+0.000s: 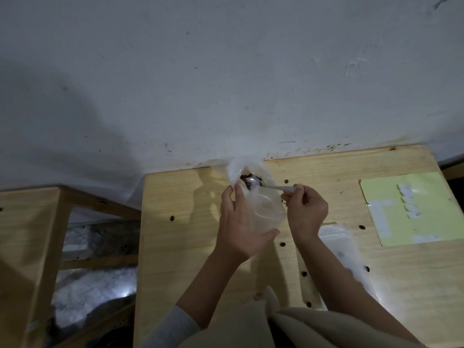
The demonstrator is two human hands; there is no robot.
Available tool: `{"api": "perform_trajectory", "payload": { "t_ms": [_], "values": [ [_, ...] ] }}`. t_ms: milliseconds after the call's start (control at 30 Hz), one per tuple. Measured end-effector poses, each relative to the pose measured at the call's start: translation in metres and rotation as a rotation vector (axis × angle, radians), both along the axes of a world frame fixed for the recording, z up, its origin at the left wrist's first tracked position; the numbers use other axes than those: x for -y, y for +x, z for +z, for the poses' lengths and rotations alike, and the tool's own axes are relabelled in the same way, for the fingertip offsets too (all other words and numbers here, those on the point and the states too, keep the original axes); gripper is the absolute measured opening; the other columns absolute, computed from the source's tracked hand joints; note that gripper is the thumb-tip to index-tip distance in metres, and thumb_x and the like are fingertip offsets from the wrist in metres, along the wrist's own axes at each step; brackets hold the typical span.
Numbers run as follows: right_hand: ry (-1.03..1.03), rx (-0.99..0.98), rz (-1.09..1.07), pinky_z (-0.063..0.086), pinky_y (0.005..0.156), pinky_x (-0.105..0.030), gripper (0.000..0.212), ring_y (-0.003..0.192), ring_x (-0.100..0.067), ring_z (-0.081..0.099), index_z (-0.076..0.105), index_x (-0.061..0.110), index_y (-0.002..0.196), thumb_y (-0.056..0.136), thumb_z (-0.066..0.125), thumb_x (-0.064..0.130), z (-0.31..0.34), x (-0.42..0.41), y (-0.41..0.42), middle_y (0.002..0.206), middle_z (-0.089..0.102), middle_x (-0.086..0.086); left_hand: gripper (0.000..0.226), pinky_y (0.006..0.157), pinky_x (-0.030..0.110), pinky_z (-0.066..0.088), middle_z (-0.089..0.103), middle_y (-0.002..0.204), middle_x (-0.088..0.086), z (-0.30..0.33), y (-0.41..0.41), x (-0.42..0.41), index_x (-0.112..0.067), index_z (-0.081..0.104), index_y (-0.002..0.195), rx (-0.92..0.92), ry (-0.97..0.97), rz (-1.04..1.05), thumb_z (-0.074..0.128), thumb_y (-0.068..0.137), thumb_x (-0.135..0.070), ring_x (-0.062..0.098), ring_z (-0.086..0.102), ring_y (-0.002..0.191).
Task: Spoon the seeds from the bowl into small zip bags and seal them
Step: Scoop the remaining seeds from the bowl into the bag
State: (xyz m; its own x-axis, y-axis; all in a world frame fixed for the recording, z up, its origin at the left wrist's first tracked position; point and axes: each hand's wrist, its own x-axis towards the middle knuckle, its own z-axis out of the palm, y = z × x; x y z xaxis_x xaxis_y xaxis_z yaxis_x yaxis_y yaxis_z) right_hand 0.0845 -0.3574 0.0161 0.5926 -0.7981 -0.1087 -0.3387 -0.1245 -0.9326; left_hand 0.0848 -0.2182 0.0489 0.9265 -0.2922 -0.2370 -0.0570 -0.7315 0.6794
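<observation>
1. Near the back edge of the wooden surface (180, 247), close to the white wall (226, 71), the left hand (238, 229) is holding a clear plastic container (266, 209) tilted, its grip clamped round it with the thumb under the near end and the fingers along the left side.
2. At the container's far end, a thin plastic bag (238, 169) is standing open, and dark seeds (247, 178) are showing inside its mouth.
3. The right hand (306, 209) is pinching the handle of a white spoon (266, 185), its grip closed on the handle, and the spoon's bowl is lying among the seeds.
4. Just right of the right forearm, a stack of small zip bags (339, 237) is lying flat on the surface.
5. Farther right, a yellow sheet (414, 192) with white labels (409, 204) is lying on the surface.
6. Beside the surface on the left, a second wooden frame (30, 234) is standing.
</observation>
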Motion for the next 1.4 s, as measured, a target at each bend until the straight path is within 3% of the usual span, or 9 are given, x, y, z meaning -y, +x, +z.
{"api": "perform_trajectory", "payload": {
  "t_ms": [67, 133, 200, 300, 433, 533, 767, 1400],
  "values": [
    [0.337, -0.040, -0.135, 0.059, 0.064, -0.033, 0.025, 0.065, -0.020, 0.070, 0.070, 0.010, 0.077, 0.094, 0.052, 0.012, -0.002, -0.002, 0.001, 0.065, 0.068, -0.004, 0.133, 0.112, 0.033, 0.025, -0.003, 0.150, -0.005, 0.000, 0.001, -0.001, -0.020, -0.011, 0.150, -0.019, 0.005, 0.004, 0.079, 0.060, -0.059, 0.021, 0.009, 0.141],
    [0.593, -0.033, -0.222, 0.058, 0.055, -0.025, 0.023, 0.057, -0.014, 0.069, 0.069, 0.000, 0.081, 0.094, 0.052, 0.007, -0.001, -0.003, 0.001, 0.065, 0.067, -0.007, 0.133, 0.112, 0.031, 0.023, -0.003, 0.151, -0.005, -0.001, 0.003, -0.004, -0.019, -0.012, 0.150, -0.033, 0.002, 0.001, 0.078, 0.061, -0.060, 0.020, 0.008, 0.142],
    [0.727, -0.024, -0.254, 0.054, 0.049, -0.020, 0.023, 0.053, -0.011, 0.068, 0.066, 0.002, 0.077, 0.094, 0.052, 0.005, -0.002, -0.005, 0.000, 0.060, 0.068, -0.008, 0.132, 0.111, 0.030, 0.023, -0.001, 0.151, -0.005, -0.001, 0.004, -0.008, -0.019, -0.011, 0.150, -0.040, 0.003, 0.004, 0.078, 0.061, -0.059, 0.019, 0.009, 0.141],
    [0.811, -0.015, -0.261, 0.055, 0.054, -0.022, 0.019, 0.059, -0.015, 0.070, 0.067, -0.002, 0.082, 0.094, 0.054, 0.005, -0.006, -0.005, 0.000, 0.064, 0.071, -0.011, 0.132, 0.111, 0.032, 0.026, 0.001, 0.149, -0.006, -0.001, 0.004, -0.011, -0.019, -0.011, 0.150, -0.045, 0.016, 0.015, 0.078, 0.061, -0.060, 0.019, 0.012, 0.140],
    [0.729, 0.022, -0.212, 0.060, 0.068, -0.032, 0.020, 0.070, -0.023, 0.070, 0.066, -0.003, 0.089, 0.095, 0.052, 0.009, -0.005, -0.002, 0.004, 0.076, 0.070, -0.018, 0.133, 0.112, 0.032, 0.023, 0.000, 0.150, -0.003, -0.001, 0.005, -0.013, -0.018, -0.012, 0.150, -0.062, 0.068, 0.018, 0.077, 0.061, -0.062, 0.018, 0.009, 0.141],
    [0.615, 0.061, -0.159, 0.058, 0.061, -0.027, 0.021, 0.063, -0.016, 0.070, 0.067, 0.003, 0.082, 0.095, 0.052, 0.010, 0.004, 0.006, 0.004, 0.068, 0.070, -0.010, 0.134, 0.113, 0.034, 0.023, 0.001, 0.150, 0.000, -0.002, 0.006, -0.015, -0.017, -0.012, 0.150, -0.057, 0.101, 0.020, 0.077, 0.060, -0.063, 0.020, 0.010, 0.140],
    [0.467, 0.059, -0.036, 0.057, 0.058, -0.025, 0.024, 0.061, -0.018, 0.070, 0.068, 0.008, 0.078, 0.095, 0.052, 0.012, 0.023, 0.032, -0.005, 0.066, 0.069, -0.012, 0.134, 0.113, 0.035, 0.021, 0.005, 0.150, 0.005, -0.002, 0.008, -0.016, -0.015, -0.011, 0.150, -0.043, 0.154, 0.021, 0.078, 0.061, -0.058, 0.024, 0.011, 0.139],
    [0.353, 0.123, 0.110, 0.059, 0.063, -0.030, 0.023, 0.065, -0.021, 0.072, 0.068, 0.012, 0.079, 0.095, 0.052, 0.012, 0.060, 0.060, -0.019, 0.059, 0.069, -0.003, 0.132, 0.115, 0.040, 0.022, 0.008, 0.150, 0.009, 0.000, 0.012, -0.015, -0.011, -0.006, 0.150, -0.032, 0.217, -0.010, 0.077, 0.060, -0.061, 0.028, 0.012, 0.140]
  ]
}}
